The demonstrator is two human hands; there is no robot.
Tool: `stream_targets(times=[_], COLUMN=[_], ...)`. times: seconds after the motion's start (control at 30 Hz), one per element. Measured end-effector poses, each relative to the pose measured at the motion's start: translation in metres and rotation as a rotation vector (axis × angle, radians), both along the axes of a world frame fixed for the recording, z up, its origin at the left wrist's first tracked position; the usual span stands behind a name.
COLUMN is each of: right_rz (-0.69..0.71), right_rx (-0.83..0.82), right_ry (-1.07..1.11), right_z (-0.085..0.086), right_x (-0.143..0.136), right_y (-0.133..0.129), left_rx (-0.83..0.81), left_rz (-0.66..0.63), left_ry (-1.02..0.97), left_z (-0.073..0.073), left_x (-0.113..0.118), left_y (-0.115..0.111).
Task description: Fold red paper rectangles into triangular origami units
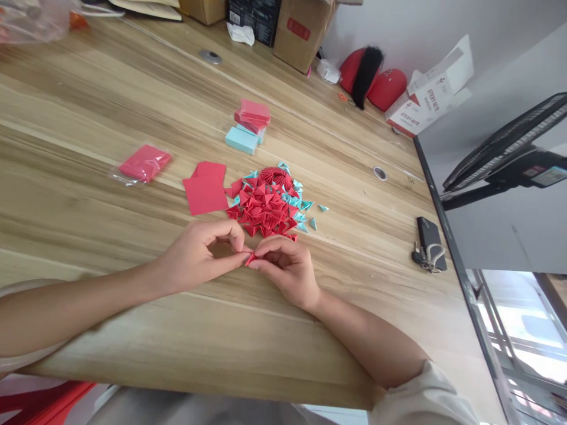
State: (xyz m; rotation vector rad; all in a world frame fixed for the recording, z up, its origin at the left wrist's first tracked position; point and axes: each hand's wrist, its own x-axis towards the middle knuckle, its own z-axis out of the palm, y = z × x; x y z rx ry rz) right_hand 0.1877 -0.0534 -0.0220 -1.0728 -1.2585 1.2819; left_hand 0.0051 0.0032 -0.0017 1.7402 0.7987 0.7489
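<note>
Between my fingertips is a small folded piece of red paper [250, 258]. My left hand [206, 251] pinches it from the left, thumb and forefinger together. From the right, my right hand [286, 265] grips the same piece, its other fingers curled in. Just beyond my hands lies a heap of red folded paper triangles [268, 209], with light blue folded triangles [301, 206] around its right and far edges. A round pleated red paper piece [275, 176] rests at the heap's far side. Flat red paper squares [206, 192] lie left of the heap.
Red packs [254, 111] and light blue packs [241, 140] of paper are stacked farther back. A plastic-wrapped red pack [145, 163] lies to the left. Keys [430, 260] and a black phone-like object [429, 233] sit at right. Cardboard boxes [301, 35] line the back.
</note>
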Motion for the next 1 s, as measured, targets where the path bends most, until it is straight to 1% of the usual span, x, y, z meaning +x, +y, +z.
stream_targets(times=[0.1, 0.2, 0.33, 0.43, 0.57, 0.77, 0.87, 1.0], right_rz=[-0.007, -0.056, -0.090, -0.102, -0.140, -0.137, -0.137, -0.129], right_rx=[-0.090, -0.086, -0.083, -0.030, 0.070, 0.066, 0.077, 0.086], right_ry=[0.056, 0.057, 0.042, 0.034, 0.006, -0.013, -0.053, -0.078], right_z=[-0.0007, 0.0005, 0.0014, 0.0005, -0.0014, -0.0047, -0.0058, -0.0064], right_x=[-0.0014, -0.0013, -0.0004, -0.0004, -0.0008, -0.0005, 0.0002, 0.0008], right_y=[-0.0007, -0.0004, 0.0005, 0.0001, -0.0007, -0.0026, -0.0039, -0.0048], left_rx=[-0.003, 0.008, 0.086, 0.116, 0.095, 0.039, 0.106, 0.275], left_rz=[-0.010, -0.021, -0.029, -0.019, 0.023, 0.032, 0.027, 0.035], left_ry=[0.009, 0.027, 0.058, 0.069, 0.045, 0.012, 0.040, 0.081], left_z=[-0.0024, -0.0027, 0.0000, 0.0004, -0.0026, -0.0050, -0.0045, -0.0023], left_x=[-0.0013, -0.0024, -0.0029, -0.0028, -0.0024, -0.0044, -0.0052, -0.0048], left_y=[0.0006, 0.0005, -0.0008, -0.0009, -0.0004, 0.0001, 0.0007, 0.0008])
